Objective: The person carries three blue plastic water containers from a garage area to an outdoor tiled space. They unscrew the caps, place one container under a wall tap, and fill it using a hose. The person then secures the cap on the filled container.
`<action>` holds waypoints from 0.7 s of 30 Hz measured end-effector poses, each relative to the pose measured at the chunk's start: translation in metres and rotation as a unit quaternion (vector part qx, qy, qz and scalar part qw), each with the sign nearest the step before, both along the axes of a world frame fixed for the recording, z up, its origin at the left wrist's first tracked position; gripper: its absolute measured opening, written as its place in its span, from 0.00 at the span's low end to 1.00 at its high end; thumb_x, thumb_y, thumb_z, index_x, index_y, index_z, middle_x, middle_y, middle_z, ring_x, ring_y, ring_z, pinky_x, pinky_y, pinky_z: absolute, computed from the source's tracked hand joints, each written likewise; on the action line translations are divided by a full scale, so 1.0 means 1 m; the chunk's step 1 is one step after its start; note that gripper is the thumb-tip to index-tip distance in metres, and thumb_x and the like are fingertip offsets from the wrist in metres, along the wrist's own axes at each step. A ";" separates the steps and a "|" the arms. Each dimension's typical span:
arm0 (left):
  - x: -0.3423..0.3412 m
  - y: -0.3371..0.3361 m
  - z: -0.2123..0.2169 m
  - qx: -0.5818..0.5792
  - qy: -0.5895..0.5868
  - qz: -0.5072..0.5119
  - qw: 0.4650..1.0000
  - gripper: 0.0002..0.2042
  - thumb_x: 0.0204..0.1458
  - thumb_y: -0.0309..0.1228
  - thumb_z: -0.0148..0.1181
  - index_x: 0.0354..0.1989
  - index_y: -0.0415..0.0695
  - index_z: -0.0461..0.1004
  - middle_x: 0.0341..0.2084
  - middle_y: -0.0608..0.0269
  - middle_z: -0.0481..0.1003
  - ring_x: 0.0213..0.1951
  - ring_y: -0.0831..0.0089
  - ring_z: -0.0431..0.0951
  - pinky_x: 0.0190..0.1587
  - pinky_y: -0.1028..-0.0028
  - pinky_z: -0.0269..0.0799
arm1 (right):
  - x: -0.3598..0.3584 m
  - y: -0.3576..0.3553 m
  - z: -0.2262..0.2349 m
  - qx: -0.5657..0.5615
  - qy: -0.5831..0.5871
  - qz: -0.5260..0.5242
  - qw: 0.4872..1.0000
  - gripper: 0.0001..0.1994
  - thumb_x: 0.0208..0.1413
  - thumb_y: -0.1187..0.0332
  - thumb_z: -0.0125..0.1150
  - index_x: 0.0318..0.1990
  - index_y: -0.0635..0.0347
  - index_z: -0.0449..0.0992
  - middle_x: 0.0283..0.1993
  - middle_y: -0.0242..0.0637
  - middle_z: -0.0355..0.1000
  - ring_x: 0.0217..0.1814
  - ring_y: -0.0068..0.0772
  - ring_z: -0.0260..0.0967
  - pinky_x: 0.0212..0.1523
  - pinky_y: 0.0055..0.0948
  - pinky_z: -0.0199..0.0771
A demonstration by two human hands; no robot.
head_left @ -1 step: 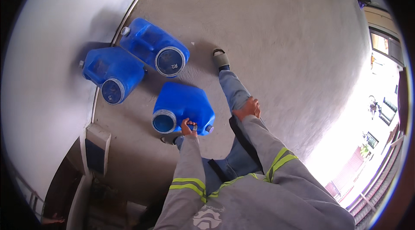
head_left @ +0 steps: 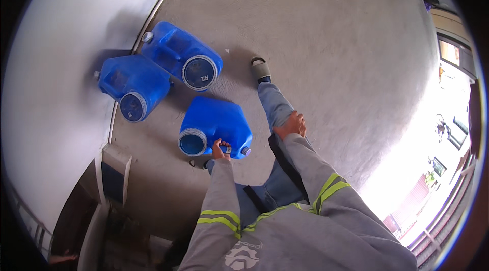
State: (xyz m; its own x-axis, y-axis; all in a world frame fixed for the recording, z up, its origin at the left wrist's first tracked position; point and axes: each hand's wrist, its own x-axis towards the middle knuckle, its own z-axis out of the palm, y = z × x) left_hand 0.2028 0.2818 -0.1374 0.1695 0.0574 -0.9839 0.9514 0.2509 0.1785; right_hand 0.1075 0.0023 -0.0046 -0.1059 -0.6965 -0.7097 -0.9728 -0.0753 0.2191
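Note:
My left hand (head_left: 219, 149) is closed round the handle of a blue plastic water jug (head_left: 232, 123). This jug stands or rests on the floor beside my left foot; I cannot tell whether it is lifted at all. Its wide round cap (head_left: 193, 142) faces left, and a small spout cap (head_left: 246, 151) sticks out at its right end. On my bent right knee lies my right hand (head_left: 291, 125), its fingers resting over the jeans and holding no object.
Two more blue jugs lie by the white wall (head_left: 56, 77): one jug (head_left: 170, 49) farther off, another (head_left: 119, 74) nearer the wall. My sandalled right foot (head_left: 261, 69) is ahead on the concrete floor (head_left: 326, 31). A step edge (head_left: 116, 161) is at the lower left.

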 end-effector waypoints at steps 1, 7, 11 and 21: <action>0.000 0.003 0.004 0.071 0.013 -0.064 0.995 0.10 0.50 0.34 0.62 0.25 0.48 0.65 0.18 0.67 0.67 0.20 0.72 0.69 0.27 0.67 0.70 | 0.006 -0.012 -0.004 0.004 -0.013 0.000 1.000 0.47 0.30 0.50 0.79 0.59 0.63 0.63 0.59 0.51 0.64 0.64 0.50 0.64 0.61 0.42 0.69; -0.020 0.042 0.057 0.239 -0.096 -0.203 0.945 0.14 0.50 0.34 0.65 0.42 0.39 0.76 0.28 0.59 0.77 0.30 0.69 0.80 0.29 0.72 0.76 | 0.052 -0.084 -0.022 0.083 0.001 0.095 0.992 0.48 0.30 0.48 0.78 0.60 0.62 0.62 0.60 0.50 0.65 0.64 0.49 0.64 0.60 0.41 0.70; -0.053 0.027 0.098 0.235 -0.139 -0.205 0.940 0.20 0.49 0.35 0.65 0.50 0.40 0.75 0.40 0.56 0.79 0.41 0.63 0.80 0.43 0.64 0.76 | 0.035 -0.099 -0.023 0.115 0.044 0.129 0.984 0.50 0.28 0.46 0.79 0.60 0.60 0.62 0.60 0.50 0.65 0.62 0.49 0.67 0.59 0.41 0.72; -0.169 -0.137 0.132 0.107 -0.026 -0.483 0.869 0.31 0.45 0.55 0.65 0.55 0.49 0.75 0.52 0.47 0.75 0.54 0.52 0.74 0.58 0.63 0.68 | -0.001 -0.118 -0.011 0.146 0.108 0.265 0.947 0.53 0.26 0.41 0.80 0.59 0.63 0.63 0.62 0.53 0.65 0.63 0.52 0.67 0.61 0.42 0.70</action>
State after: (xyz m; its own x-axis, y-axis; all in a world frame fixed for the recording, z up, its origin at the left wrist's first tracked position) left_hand 0.0335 0.1446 -0.0053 0.2839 0.0441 -0.9578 0.6888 -0.7043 0.1718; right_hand 0.1063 -0.1153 -0.0157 0.0383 -0.4705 -0.8816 -0.7165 -0.6279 0.3040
